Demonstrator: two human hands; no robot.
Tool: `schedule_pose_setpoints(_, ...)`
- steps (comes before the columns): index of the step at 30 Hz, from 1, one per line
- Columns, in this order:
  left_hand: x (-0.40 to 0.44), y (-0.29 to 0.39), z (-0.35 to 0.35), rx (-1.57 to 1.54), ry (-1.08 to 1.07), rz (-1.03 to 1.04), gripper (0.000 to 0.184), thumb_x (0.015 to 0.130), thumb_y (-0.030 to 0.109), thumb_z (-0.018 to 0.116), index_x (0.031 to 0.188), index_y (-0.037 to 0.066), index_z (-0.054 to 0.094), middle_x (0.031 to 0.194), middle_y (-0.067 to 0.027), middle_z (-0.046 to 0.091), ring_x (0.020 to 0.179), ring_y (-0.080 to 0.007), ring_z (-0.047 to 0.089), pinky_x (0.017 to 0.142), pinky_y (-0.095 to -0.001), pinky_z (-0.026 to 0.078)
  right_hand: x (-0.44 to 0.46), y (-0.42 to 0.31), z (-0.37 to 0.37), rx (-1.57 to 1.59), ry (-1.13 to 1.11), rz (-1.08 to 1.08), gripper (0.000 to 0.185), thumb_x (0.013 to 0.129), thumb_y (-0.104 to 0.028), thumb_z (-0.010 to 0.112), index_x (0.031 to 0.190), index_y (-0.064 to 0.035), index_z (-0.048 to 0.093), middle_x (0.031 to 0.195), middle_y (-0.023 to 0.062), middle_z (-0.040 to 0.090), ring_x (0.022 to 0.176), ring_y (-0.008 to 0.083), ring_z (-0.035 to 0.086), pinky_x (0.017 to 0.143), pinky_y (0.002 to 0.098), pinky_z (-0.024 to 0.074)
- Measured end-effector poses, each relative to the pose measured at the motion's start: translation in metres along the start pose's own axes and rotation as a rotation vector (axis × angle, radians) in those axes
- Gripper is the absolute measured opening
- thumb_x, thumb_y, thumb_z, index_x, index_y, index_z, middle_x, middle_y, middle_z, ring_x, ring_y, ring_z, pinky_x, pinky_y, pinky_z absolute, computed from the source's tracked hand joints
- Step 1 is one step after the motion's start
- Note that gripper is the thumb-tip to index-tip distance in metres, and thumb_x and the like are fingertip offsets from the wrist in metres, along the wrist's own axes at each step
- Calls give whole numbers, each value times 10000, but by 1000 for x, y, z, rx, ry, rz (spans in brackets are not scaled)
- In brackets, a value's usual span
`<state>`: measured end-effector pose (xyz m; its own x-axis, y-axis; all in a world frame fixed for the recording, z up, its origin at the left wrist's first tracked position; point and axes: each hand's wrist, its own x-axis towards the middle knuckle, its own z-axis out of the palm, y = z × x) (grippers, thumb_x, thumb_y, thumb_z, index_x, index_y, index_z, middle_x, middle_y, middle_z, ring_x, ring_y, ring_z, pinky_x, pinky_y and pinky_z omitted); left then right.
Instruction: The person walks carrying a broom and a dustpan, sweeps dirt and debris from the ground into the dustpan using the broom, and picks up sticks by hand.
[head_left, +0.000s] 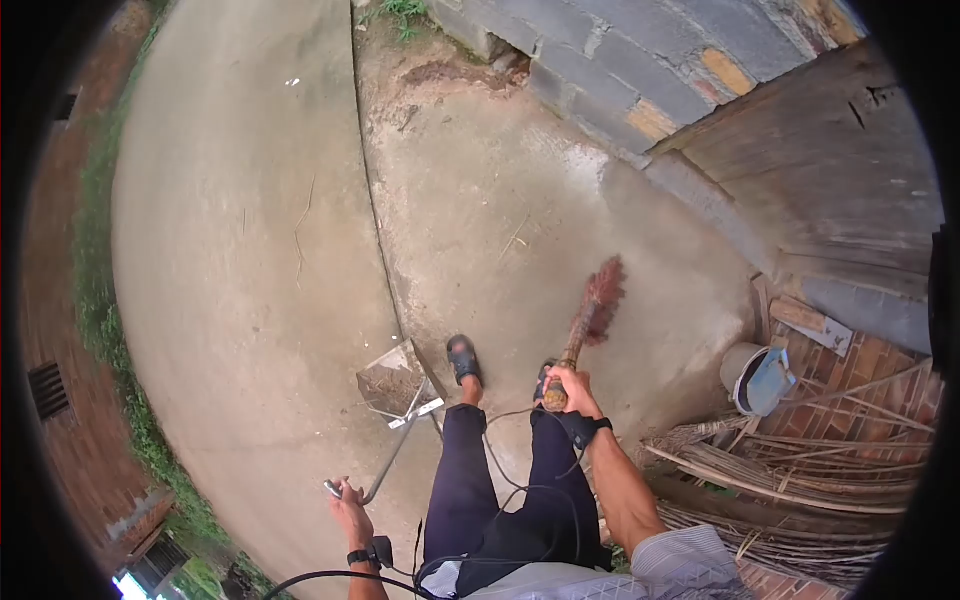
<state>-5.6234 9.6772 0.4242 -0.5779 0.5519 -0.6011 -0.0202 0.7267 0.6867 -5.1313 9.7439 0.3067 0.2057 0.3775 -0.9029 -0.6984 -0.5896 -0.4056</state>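
A person stands on a concrete floor [270, 200], seen from above, with both hands in the lower half of the frame. The right hand [570, 388], just right of centre, has its fingers closed around the handle of a short broom [603, 300]; the reddish-brown bristles angle up and to the right, over the floor. The left hand [350, 512], at the lower left, has its fingers curled around the end of a bent metal handle [390, 465], which runs up to a dustpan [385, 382]. The dustpan lies left of the person's feet, near a dark seam in the floor, with brownish debris in it, too small to make out. The feet are in dark sandals [462, 355], the one on the right partly hidden behind the right hand. A thin dark cable [505, 482] loops across the dark trousers [465, 470]. At the right of the frame, a bucket [737, 375] with a light-blue item [771, 382] at its mouth stands near a pile of long sticks [790, 487]. A block wall [600, 70] and weathered wooden boards [820, 170] fill the upper right, and a green strip of plants [100, 290] edges the concrete at the left.
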Motion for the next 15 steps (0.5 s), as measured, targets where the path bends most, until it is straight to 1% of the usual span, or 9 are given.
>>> schedule_pose_setpoints(3,28,19,2,11,-36,-6,185,1007,215,559,1096,53,574,707,53,351,627,-69,353,730,-291,440,9,-10,55,-61,-16,50,161,803,-95,671,895,-4,575,709,86,616,573,185,622,486,340,533)
schedule_pose_setpoints(5,46,30,4,25,-57,11,216,1018,242,562,1112,47,570,707,55,351,627,-66,345,735,-299,442,7,-15,60,-108,15,117,218,777,-51,672,950,-19,542,741,87,619,561,186,617,470,341,539)
schedule_pose_setpoints(7,61,43,2,36,-70,12,232,1023,253,561,1127,46,563,715,55,357,635,-64,348,775,-315,456,-3,-1,56,-211,-53,8,353,777,-45,683,1079,-26,501,758,64,598,578,148,613,472,318,543)
schedule_pose_setpoints(8,67,46,-2,52,-82,14,239,1025,256,560,1139,46,559,721,54,363,641,-63,352,810,-328,470,-24,0,57,-234,-40,42,353,777,-45,683,1079,-26,501,758,64,598,578,148,613,472,318,543)
schedule_pose_setpoints(9,68,50,-9,60,-70,-20,239,1025,256,560,1139,46,559,721,54,363,641,-63,352,810,-328,470,-45,-2,59,-326,-66,23,459,781,-38,681,1192,-26,476,770,62,597,580,139,612,476,313,546)
schedule_pose_setpoints(10,69,57,-10,39,-72,-15,249,1026,260,558,1149,44,557,730,52,371,648,-63,360,858,-349,476,-63,-9,64,-417,-94,-7,567,786,-31,680,1305,-25,451,781,59,596,582,130,610,481,308,549)
schedule_pose_setpoints(11,71,60,-6,9,-79,-5,259,1027,264,557,1160,42,554,739,49,379,655,-64,368,906,-370,482,-72,-13,68,-436,-84,-3,567,786,-31,680,1305,-25,451,781,59,596,582,130,610,481,308,549)
schedule_pose_setpoints(14,81,53,-13,6,-55,6,285,1028,279,556,1176,35,554,748,44,388,665,-66,381,965,-400,477,-91,-7,83,-552,-223,130,827,806,-27,662,1543,-29,286,783,42,603,597,123,618,506,297,542)
schedule_pose_setpoints(15,84,53,-14,4,-60,-6,285,1028,279,556,1176,35,554,748,44,388,665,-66,381,965,-400,477,-82,0,91,-559,-213,133,827,806,-27,662,1543,-29,286,783,42,603,597,123,618,506,297,542)
